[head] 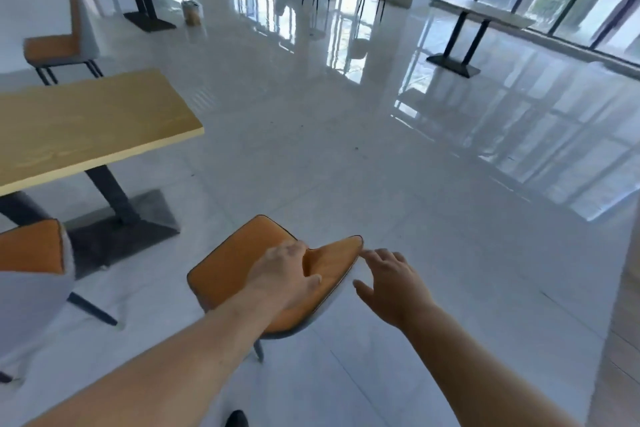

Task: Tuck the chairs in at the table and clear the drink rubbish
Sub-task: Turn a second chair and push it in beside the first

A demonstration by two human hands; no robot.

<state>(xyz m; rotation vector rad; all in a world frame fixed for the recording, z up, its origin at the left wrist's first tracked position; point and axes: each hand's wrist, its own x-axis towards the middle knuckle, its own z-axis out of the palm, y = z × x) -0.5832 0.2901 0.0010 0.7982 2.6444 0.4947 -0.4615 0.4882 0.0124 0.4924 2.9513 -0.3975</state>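
Left hand (287,276) gripping top edge of orange chair (239,267) backrest, thumb over the rim. Right hand (393,282) released, fingers spread, just beside the backrest's right corner, contact unclear. Chair off the wooden desk (90,121) near right corner, not tucked. Cup (191,12) on floor, far left.

Glossy floor (346,156) (chairs (242,267), table (86,128))

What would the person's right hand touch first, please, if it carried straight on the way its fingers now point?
Probably the orange chair: the right hand is open, fingers aimed up-left at the top corner of its backrest, apparently just short of it. Depth is hard to judge. The left hand already rests on that backrest.
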